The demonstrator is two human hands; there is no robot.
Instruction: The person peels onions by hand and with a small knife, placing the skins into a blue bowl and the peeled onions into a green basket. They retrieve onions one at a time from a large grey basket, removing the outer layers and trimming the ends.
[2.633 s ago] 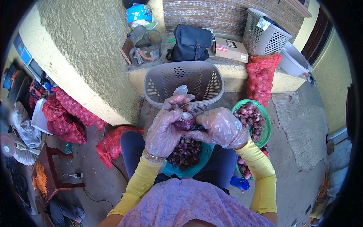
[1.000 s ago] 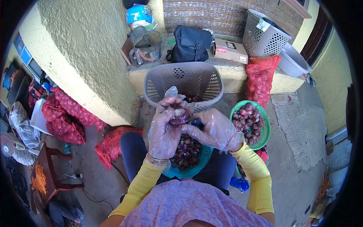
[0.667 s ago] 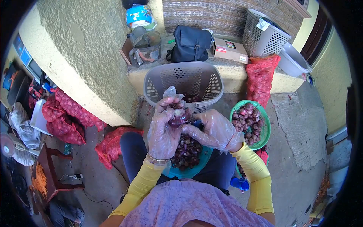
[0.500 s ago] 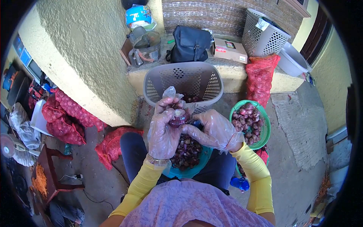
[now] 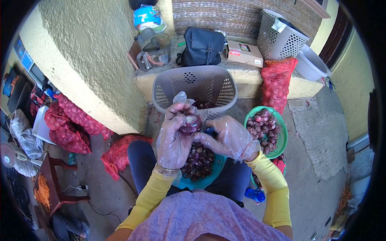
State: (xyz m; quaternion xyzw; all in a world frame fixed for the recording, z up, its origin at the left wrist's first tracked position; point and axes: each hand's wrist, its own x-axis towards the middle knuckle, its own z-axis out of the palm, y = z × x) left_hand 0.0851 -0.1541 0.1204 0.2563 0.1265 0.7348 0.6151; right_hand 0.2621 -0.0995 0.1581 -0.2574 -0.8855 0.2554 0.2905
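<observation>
My left hand (image 5: 173, 142), in a clear plastic glove, is closed around a peeled-looking red onion (image 5: 190, 127), its pale end facing up. Close beside the onion, my gloved right hand (image 5: 231, 137) has its fingers curled in and its thumb stretched toward the bulb. A small blue thing (image 5: 209, 131) shows by the right fingers; I cannot tell whether they grip it. Below both hands, a teal basin (image 5: 219, 168) between my knees holds many small dark onions (image 5: 198, 162). Just beyond the hands stands a grey perforated basket (image 5: 169, 82) with some onions at its bottom.
To the right, a green basket (image 5: 284, 138) holds red onions. Red mesh sacks (image 5: 277, 86) of onions stand by the ledge and lie at left. A black backpack (image 5: 203, 46) and a cardboard box (image 5: 244, 54) sit on the ledge. A wooden stool (image 5: 60, 180) lies at lower left.
My right hand has shifted very slightly beside the onion. My left hand keeps its hold, and the surroundings look the same.
</observation>
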